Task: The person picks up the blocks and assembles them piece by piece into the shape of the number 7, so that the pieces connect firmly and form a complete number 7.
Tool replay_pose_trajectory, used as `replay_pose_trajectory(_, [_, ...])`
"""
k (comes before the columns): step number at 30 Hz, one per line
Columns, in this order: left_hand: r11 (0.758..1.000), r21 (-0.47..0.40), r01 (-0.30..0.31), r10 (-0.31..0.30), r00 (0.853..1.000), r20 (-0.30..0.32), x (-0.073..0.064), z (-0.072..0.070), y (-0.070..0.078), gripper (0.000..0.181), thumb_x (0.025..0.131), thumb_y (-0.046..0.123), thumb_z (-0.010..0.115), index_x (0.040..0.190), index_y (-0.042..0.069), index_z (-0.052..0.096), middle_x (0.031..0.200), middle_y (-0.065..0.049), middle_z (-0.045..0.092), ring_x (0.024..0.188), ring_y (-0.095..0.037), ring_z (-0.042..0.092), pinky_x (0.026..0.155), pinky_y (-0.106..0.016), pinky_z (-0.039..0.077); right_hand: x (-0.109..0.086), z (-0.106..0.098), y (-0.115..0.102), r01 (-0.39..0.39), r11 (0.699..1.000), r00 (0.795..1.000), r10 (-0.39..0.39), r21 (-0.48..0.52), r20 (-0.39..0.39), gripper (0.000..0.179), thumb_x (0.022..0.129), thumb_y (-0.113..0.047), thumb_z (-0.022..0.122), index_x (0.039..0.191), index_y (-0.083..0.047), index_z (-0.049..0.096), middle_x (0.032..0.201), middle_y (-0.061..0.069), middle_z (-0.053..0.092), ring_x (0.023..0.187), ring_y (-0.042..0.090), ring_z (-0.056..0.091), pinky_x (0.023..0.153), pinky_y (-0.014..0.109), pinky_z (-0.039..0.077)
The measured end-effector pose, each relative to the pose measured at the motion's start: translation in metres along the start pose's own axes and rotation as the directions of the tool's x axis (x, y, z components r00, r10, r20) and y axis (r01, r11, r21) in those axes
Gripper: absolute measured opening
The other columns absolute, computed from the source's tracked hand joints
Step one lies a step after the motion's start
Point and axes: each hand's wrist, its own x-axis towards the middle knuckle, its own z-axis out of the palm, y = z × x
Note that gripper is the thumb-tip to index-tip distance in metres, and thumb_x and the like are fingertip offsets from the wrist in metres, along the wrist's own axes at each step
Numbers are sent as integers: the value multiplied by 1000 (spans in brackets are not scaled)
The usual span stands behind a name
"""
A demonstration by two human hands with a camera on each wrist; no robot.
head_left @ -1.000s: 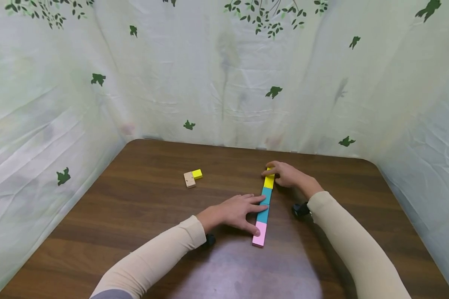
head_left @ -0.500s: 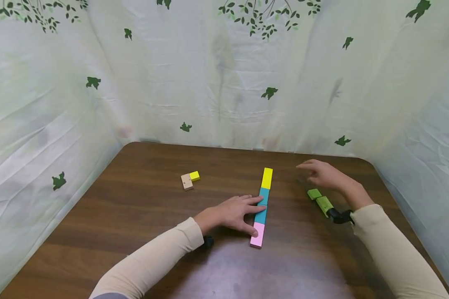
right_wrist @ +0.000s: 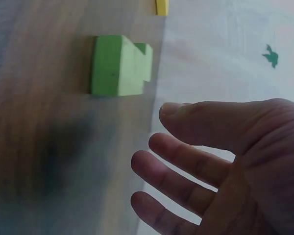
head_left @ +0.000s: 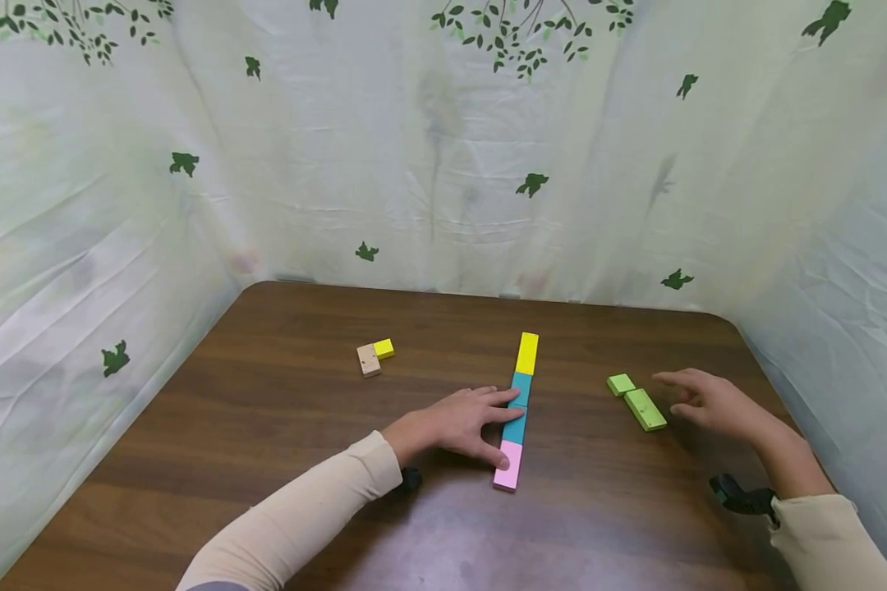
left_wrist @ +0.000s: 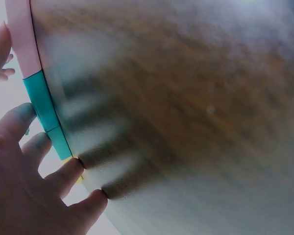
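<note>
A straight row of flat blocks runs away from the person in the head view: a pink block (head_left: 509,478) nearest, then two teal blocks (head_left: 515,428), then a yellow block (head_left: 527,355). Spread fingers of my left hand (head_left: 461,423) touch the row, the thumb on the pink block and two fingertips on the teal ones. On the right, my right hand (head_left: 728,409) hovers beside a long light green block (head_left: 645,410) and a short green block (head_left: 621,384) that meet at their ends. Nothing is between its loosely bent fingers, as the right wrist view shows.
Farther left on the brown wooden table (head_left: 281,419) lie a bare wood block (head_left: 369,359) and a small yellow block (head_left: 383,349), side by side. A pale curtain (head_left: 443,148) with leaf and bird prints surrounds the table's back and sides.
My right hand has left the far yellow block and moved right and nearer, past the green blocks, which its arm had hidden. The left hand has stayed on the row.
</note>
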Motion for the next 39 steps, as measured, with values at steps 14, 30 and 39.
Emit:
replay_pose_trajectory(14, [1000, -9, 9, -9, 1000, 14, 0, -2, 2, 81, 87, 62, 64, 155, 35, 30, 169, 9, 13, 156, -28, 19, 125, -51, 21, 0, 12, -3, 0, 1000, 1000, 0, 2, -18, 52, 88, -13, 73, 134, 3, 55, 116, 22, 64, 89, 26, 67, 74, 44, 55])
replay_pose_trajectory(30, [1000, -12, 15, -15, 1000, 12, 0, 0, 1, 82, 86, 63, 63, 155, 36, 30, 169, 10, 12, 156, -27, 18, 125, -52, 20, 15, 21, -9, 19, 1000, 1000, -20, 12, 9, 54, 85, -21, 77, 131, 0, 59, 110, 16, 64, 84, 17, 59, 69, 33, 49])
replay_pose_trajectory(39, [1000, -17, 21, -20, 1000, 12, -1, 0, 1, 82, 86, 63, 64, 155, 36, 30, 168, 10, 13, 156, -27, 18, 124, -52, 21, 19, 25, -11, 8, 1000, 999, -8, 9, 45, 51, 83, -21, 77, 127, -1, 61, 103, 11, 62, 80, 14, 53, 65, 28, 44])
